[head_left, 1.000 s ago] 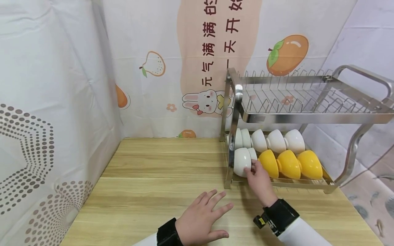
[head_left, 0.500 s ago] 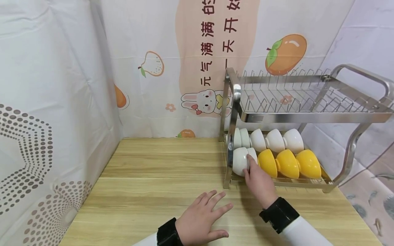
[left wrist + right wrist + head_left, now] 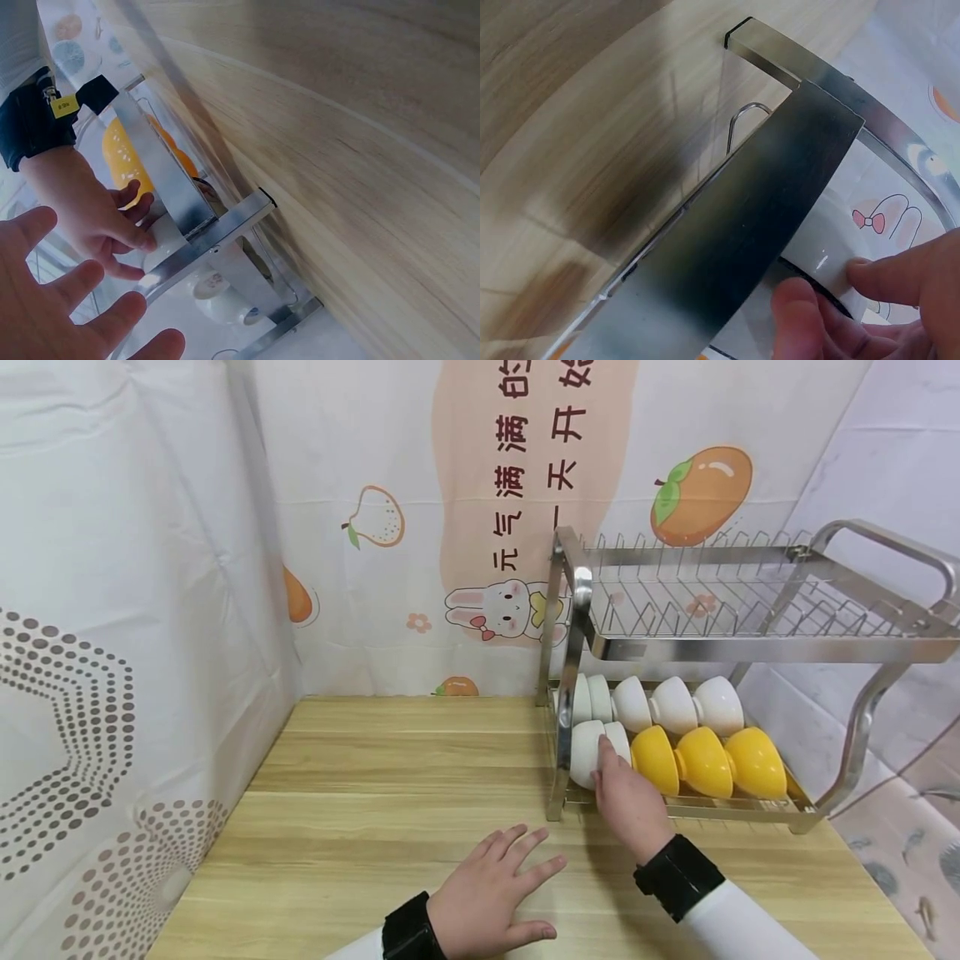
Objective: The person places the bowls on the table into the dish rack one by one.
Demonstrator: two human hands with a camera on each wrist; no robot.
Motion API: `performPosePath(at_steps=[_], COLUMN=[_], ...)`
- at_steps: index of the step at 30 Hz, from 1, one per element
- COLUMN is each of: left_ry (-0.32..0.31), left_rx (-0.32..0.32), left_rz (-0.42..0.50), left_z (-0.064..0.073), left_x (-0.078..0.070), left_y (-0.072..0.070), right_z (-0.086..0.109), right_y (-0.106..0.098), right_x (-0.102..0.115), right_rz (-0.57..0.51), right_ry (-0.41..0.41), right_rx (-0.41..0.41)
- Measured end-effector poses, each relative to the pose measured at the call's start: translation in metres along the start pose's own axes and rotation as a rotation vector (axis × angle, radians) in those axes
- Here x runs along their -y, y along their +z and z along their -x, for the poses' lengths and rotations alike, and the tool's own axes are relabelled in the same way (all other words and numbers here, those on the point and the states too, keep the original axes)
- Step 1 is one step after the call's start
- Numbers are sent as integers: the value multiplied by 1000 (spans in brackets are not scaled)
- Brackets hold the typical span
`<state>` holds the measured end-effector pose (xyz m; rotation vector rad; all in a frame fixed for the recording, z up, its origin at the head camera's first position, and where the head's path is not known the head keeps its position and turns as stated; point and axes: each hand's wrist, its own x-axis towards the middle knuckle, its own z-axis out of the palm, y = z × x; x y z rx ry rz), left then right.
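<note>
In the head view my right hand (image 3: 632, 802) reaches to the lower tier of a metal dish rack (image 3: 738, 647). It pinches a white bowl (image 3: 585, 758) that stands on its side at the front left. The right wrist view has the thumb (image 3: 881, 281) against this bowl, with the other fingers around its rim. Close beside it is a second white bowl (image 3: 618, 742), partly behind the index finger. My left hand (image 3: 487, 893) is over the wooden table (image 3: 360, 835), fingers spread and holding nothing.
Several yellow bowls (image 3: 703, 762) continue the front row to the right. Behind them runs a row of white bowls (image 3: 672, 706). The rack's left post (image 3: 567, 702) stands close to the pinched bowl, and its wire upper tier (image 3: 720, 602) lies overhead.
My right hand has rolled over, and its index finger has moved up to the bowl's rim between the two white bowls. My left hand stays in place.
</note>
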<state>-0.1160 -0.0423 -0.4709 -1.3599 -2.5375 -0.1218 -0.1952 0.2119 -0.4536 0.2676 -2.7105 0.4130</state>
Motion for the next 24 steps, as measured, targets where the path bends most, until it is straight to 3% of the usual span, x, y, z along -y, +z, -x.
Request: performPosePath(at_steps=[10, 24], left_ry=[-7, -23], left_rx=[15, 14], left_rz=[30, 18], left_z=[-2, -2], left_x=[0, 1], left_y=[1, 1], right_z=[-3, -7], right_y=[-1, 0], right_x=[-3, -6], right_rz=[14, 48], right_ry=[38, 32], right_rx=[52, 63])
